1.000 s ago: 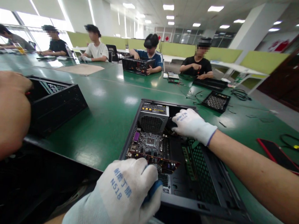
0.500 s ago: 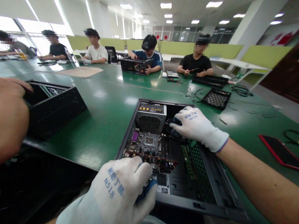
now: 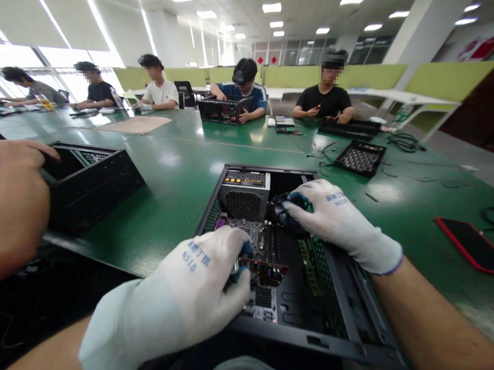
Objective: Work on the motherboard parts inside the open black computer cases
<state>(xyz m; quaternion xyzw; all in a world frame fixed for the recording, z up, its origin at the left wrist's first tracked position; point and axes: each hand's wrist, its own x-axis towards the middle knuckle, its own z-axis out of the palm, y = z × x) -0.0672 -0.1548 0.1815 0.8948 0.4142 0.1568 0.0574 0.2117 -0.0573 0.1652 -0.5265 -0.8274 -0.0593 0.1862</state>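
An open black computer case (image 3: 333,345) lies before me on the table. In a white glove, my left hand (image 3: 203,274) is closed around the near-left end of a dark red expansion card (image 3: 267,273) above the motherboard (image 3: 264,236). My right hand (image 3: 333,210), also gloved, has its fingers curled round a bundle of black cables (image 3: 282,210) beside the power supply (image 3: 245,200). That supply sits at the far left inside the case. A green memory stick (image 3: 309,267) shows at the right inside. The left fingertips are partly hidden.
Another person's arm (image 3: 11,204) reaches into a second black case (image 3: 96,190) at left. A red-edged black phone-like slab (image 3: 473,246) lies right. Beyond are a black tray (image 3: 359,158), coiled cables (image 3: 404,142) and several people across the green table (image 3: 169,147).
My left hand has moved up and forward along the expansion card, its fingers now closing over the card's end. The right hand has shifted slightly right and stays on the cables.
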